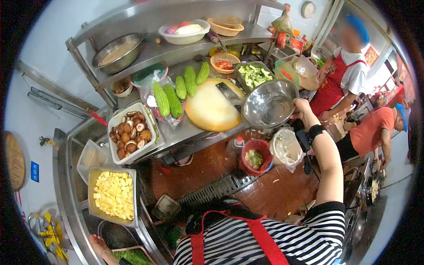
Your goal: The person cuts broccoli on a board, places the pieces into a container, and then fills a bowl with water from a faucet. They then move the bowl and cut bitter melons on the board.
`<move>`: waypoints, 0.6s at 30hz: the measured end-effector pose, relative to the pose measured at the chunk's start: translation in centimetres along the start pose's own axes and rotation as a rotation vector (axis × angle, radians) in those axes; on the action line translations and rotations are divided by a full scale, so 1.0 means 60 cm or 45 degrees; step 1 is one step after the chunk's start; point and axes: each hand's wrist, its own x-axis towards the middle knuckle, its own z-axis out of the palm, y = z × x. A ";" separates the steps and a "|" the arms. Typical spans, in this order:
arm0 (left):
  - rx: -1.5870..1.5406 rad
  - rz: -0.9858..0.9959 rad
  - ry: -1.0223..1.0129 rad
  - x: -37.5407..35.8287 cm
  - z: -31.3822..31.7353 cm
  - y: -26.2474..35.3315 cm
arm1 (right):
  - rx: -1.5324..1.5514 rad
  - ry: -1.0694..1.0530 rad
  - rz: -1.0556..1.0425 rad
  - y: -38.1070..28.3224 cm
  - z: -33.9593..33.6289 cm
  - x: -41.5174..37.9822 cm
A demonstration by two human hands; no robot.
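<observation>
My right hand (302,107) grips the right rim of a steel bowl (270,104), which is tilted and looks nearly empty. The bowl is beside a round cutting board (212,108) with a cleaver (229,93) lying on it. Left of the board lie several green bitter melons (191,81), some on a plastic bag. At the bottom left, my left hand (99,246) shows near a tray of green leaves (132,256), its fingers apart and nothing seen in them. A tray of cut yellow pieces (114,194) stands above it.
Mushrooms fill a white container (130,136) at the left. Chopped greens fill a tray (254,75) behind the bowl. A red bucket (257,157) and a bagged bin (287,149) stand below the counter. Two people (338,81) (371,132) are at the right.
</observation>
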 end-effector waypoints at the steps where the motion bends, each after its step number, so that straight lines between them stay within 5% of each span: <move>1: -0.010 0.002 0.012 -0.009 -0.002 -0.009 | -0.074 -0.052 -0.025 -0.004 -0.002 0.020; 3: 0.000 0.002 0.212 -0.065 0.019 -0.005 | -0.170 -0.053 -0.111 -0.014 0.023 0.028; 5: 0.051 -0.004 0.144 -0.100 0.029 -0.004 | -0.393 -0.021 -0.123 -0.028 0.065 0.045; 8: 0.031 0.007 -0.013 -0.129 0.045 -0.007 | -0.842 -0.087 -0.702 0.034 0.126 0.187; 10: 0.031 0.006 0.027 -0.158 0.075 0.005 | -1.006 0.201 -0.602 -0.034 0.185 0.053; 14: 0.000 0.107 -0.206 -0.187 0.096 0.034 | -0.808 0.409 -0.794 -0.060 0.199 0.036; 18: 0.116 0.166 -0.082 -0.242 0.166 0.068 | -0.921 0.542 -1.127 -0.086 0.153 0.036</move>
